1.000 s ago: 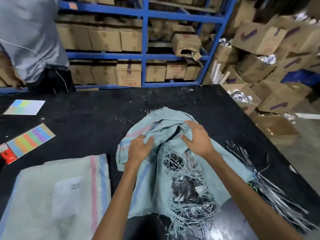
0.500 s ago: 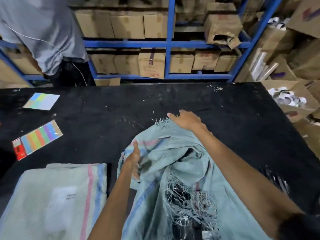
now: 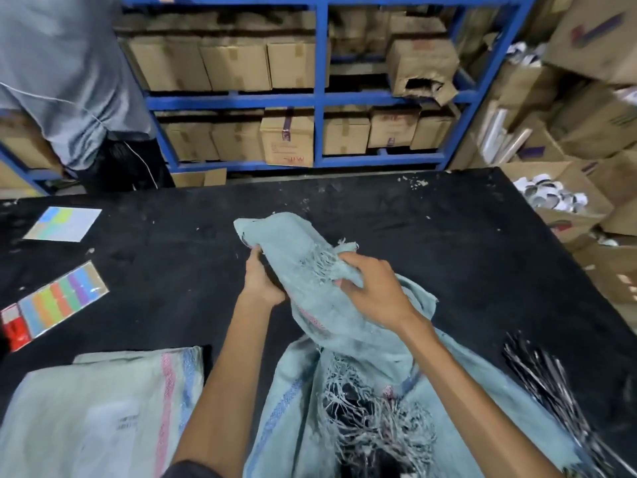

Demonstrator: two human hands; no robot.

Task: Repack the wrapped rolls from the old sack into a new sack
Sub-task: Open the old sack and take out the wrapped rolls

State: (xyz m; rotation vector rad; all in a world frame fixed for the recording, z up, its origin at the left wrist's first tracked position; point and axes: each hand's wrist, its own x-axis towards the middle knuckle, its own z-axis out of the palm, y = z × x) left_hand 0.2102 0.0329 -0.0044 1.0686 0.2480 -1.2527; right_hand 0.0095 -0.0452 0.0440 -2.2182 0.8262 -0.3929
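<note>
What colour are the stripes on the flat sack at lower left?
Flat sack: one pink stripe, one blue, side by side. Head view.

Open black table [image 3: 431,219] is left across the far side and right of centre — passage there is unhindered. The middle is taken up by the bunched old sack [image 3: 300,246], the near left by the flat new sack [image 3: 86,408], the near right by frayed strands [image 3: 544,384]. Beyond the far edge, reach is stopped by a blue rack [image 3: 320,101].
</note>
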